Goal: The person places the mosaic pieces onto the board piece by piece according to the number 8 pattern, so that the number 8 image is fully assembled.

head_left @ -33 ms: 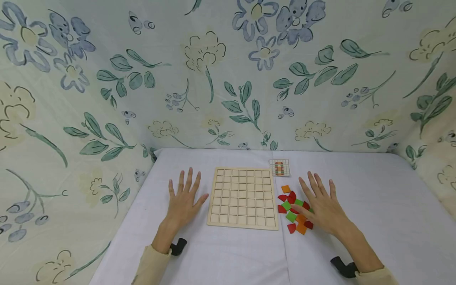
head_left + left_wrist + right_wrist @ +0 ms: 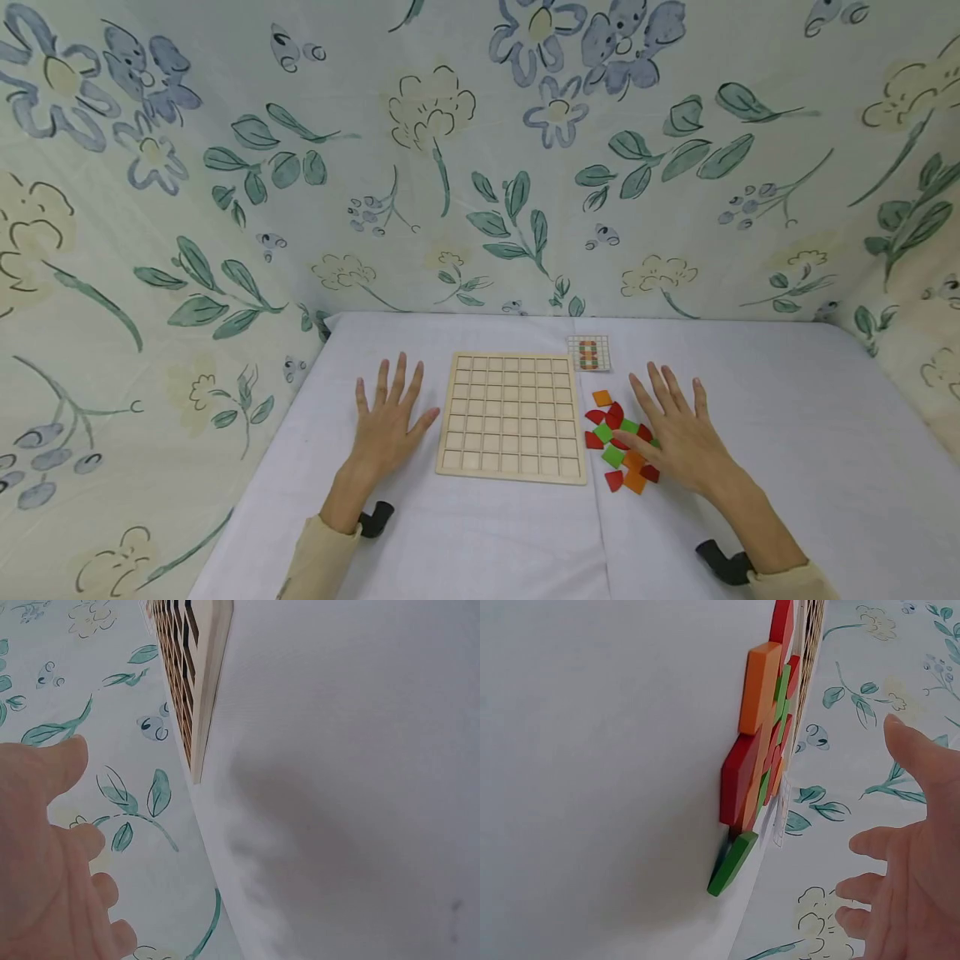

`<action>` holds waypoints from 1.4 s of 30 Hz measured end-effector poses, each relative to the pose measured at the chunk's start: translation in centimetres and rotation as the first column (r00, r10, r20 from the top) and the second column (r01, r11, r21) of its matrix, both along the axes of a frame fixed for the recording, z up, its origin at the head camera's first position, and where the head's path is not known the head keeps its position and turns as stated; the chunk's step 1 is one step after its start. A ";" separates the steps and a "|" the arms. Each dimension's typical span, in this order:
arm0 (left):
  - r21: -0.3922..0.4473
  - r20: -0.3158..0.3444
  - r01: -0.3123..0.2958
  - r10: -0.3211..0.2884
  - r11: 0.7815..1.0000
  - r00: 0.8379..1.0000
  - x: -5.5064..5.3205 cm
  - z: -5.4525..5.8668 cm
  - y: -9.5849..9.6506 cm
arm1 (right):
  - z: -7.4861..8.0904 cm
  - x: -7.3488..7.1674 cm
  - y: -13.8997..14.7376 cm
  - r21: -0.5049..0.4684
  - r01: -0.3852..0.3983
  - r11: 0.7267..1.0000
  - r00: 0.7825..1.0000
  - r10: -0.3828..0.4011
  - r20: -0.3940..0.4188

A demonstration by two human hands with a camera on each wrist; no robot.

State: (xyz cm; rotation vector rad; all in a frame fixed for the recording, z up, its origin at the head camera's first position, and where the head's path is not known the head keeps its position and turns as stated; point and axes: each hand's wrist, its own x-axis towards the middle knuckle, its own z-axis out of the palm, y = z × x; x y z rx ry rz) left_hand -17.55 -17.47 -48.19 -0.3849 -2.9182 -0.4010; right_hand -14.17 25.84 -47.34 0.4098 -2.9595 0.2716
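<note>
A square wooden grid board (image 2: 510, 420) lies on the white cloth, its cells bare. Left of it, my left hand (image 2: 384, 433) is held over the cloth, fingers spread, holding nothing. My right hand (image 2: 686, 450) hovers with spread fingers at the right side of a loose pile of flat coloured pieces, its thumb over them and hiding some. Among these are an orange square (image 2: 602, 398), a green square (image 2: 612, 456) and a red piece (image 2: 614, 481) with a curved edge. In the right wrist view a green piece (image 2: 733, 864) leans at the pile's edge.
A small pattern card (image 2: 588, 353) with a printed grid lies by the board's far right corner. White cloth (image 2: 465, 542) covers the table. Behind it hangs a floral curtain (image 2: 450, 233). Black wrist mounts (image 2: 377, 520) show at both wrists.
</note>
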 end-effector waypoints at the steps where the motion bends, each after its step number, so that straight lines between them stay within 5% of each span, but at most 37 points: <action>1: 0.000 0.002 0.001 -0.001 1.000 1.000 0.0 0.0 0.0 | 0.0 0.0 0.0 -0.001 0.002 1.000 1.000 -0.002 0.007; 16: 0.014 0.038 0.015 -0.016 1.000 0.999 0.1 0.0 0.2 | 0.1 -0.1 0.0 0.001 0.007 1.000 0.999 -0.007 0.049; 23: 0.066 0.127 0.058 -0.066 0.996 0.990 0.0 -0.4 0.6 | 0.1 -0.2 0.2 -0.034 0.010 0.999 0.996 -0.007 0.085; 34: 0.237 0.338 0.136 -0.212 0.962 0.917 0.2 -1.2 0.8 | 0.0 -0.8 1.2 -0.161 -0.005 0.987 0.973 0.041 0.226; 38: 0.247 0.418 0.150 -0.244 0.957 0.875 0.3 -1.2 0.9 | 0.0 -1.0 1.5 -0.169 -0.012 0.986 0.977 0.047 0.209; 42: 0.248 0.453 0.158 -0.258 0.956 0.854 0.6 -1.3 0.9 | -0.2 -1.2 2.1 -0.186 0.023 0.982 0.979 0.016 0.201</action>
